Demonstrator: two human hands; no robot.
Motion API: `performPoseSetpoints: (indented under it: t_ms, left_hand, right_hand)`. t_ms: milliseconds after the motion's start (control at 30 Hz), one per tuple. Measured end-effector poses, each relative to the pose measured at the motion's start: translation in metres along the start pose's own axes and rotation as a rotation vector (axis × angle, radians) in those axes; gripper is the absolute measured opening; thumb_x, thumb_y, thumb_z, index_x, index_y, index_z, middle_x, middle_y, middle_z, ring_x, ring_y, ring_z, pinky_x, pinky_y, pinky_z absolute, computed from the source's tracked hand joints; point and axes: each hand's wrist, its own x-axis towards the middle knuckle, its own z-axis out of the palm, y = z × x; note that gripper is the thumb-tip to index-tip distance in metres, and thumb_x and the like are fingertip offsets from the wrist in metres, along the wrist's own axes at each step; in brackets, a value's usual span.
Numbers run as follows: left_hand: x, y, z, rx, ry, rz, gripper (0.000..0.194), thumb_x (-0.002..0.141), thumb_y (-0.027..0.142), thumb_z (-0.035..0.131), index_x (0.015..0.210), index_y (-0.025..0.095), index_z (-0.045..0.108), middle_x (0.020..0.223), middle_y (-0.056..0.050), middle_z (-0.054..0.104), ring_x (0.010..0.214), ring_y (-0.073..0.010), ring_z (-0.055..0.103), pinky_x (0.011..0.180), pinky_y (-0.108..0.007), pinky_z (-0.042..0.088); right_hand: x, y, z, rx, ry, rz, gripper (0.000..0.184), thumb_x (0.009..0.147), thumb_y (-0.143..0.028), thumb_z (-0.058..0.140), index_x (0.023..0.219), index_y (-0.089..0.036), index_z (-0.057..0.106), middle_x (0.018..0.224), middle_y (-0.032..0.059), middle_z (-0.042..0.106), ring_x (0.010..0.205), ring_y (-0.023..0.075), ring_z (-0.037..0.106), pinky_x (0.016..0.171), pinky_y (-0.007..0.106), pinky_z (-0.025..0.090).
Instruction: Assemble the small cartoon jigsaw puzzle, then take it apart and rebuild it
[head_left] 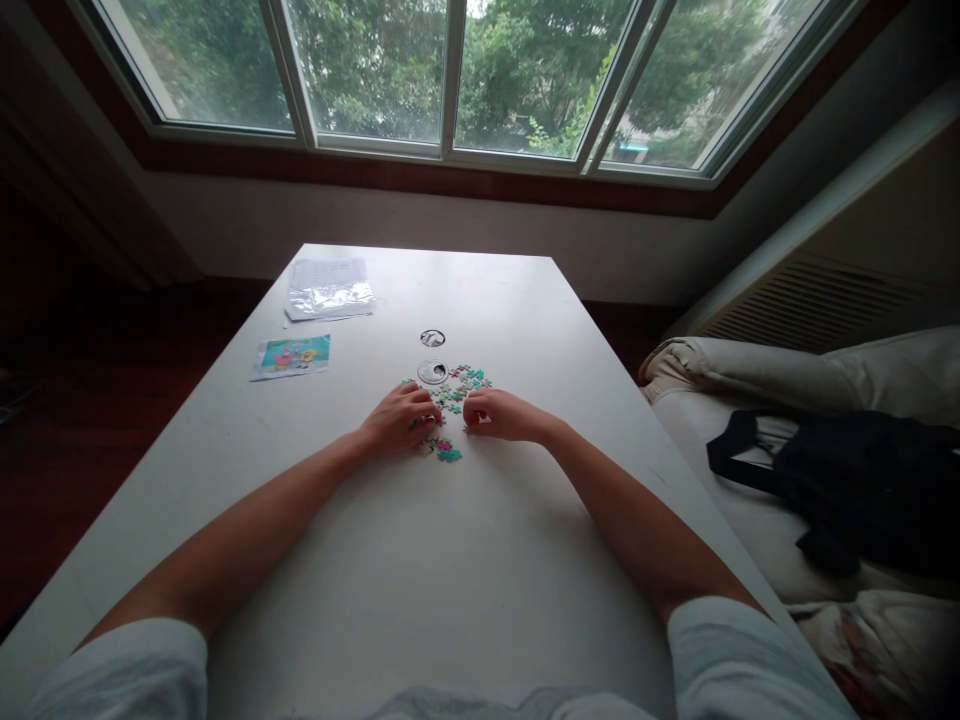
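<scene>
Small jigsaw pieces (471, 377), mostly green with some pink and yellow, lie in a loose heap on the white table (442, 580). My left hand (401, 415) rests at the heap's left side, its fingers curled down and closed on a jigsaw piece that they partly hide. Just below those fingers is a small cluster of pieces (448, 455), which look joined. To the right of the heap, my right hand (499, 413) pinches a tiny jigsaw piece (466, 430) between thumb and fingers, close to the tabletop.
Beyond the heap lie two round, silvery disc-like items (433, 372). A colourful cartoon picture card (294, 356) and a clear plastic packet over papers (328, 288) are at the far left. To the right of the table, a dark bag or garment (862, 490) lies on a pale sofa (720, 375).
</scene>
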Motion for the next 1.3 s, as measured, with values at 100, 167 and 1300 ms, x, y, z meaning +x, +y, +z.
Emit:
performPoseSetpoints:
  t_ms: [100,167,1300]
  left_hand:
    - [0.000,0.002,0.000,0.005,0.013,-0.009,0.020,0.094,0.027,0.056,0.107,0.027,0.071,0.106,-0.005,0.067,0.105,-0.0234,0.054,0.097,-0.041,0.042]
    - [0.000,0.005,0.000,0.013,0.023,-0.011,0.022,0.095,0.029,0.057,0.113,0.029,0.069,0.118,-0.005,0.066,0.115,-0.0252,0.052,0.102,-0.044,0.041]
    - [0.003,0.012,0.007,0.055,-0.013,0.083,0.038,0.101,0.044,0.051,0.133,0.026,0.061,0.146,-0.007,0.056,0.143,-0.0299,0.039,0.120,-0.050,0.030]
  right_hand:
    - [-0.001,0.008,-0.001,0.150,-0.002,0.030,0.009,0.088,-0.027,0.067,0.087,-0.018,0.067,0.078,-0.0009,0.064,0.071,0.0124,0.054,0.067,0.024,0.038]
    - [-0.001,0.015,0.000,0.163,0.061,0.078,0.010,0.088,-0.028,0.066,0.087,-0.018,0.067,0.077,-0.0017,0.065,0.070,0.0122,0.055,0.066,0.023,0.038]
    - [0.003,0.060,0.022,-0.257,0.535,0.187,0.014,0.089,-0.012,0.059,0.092,-0.022,0.070,0.084,0.0039,0.064,0.086,0.0206,0.054,0.082,0.032,0.043]
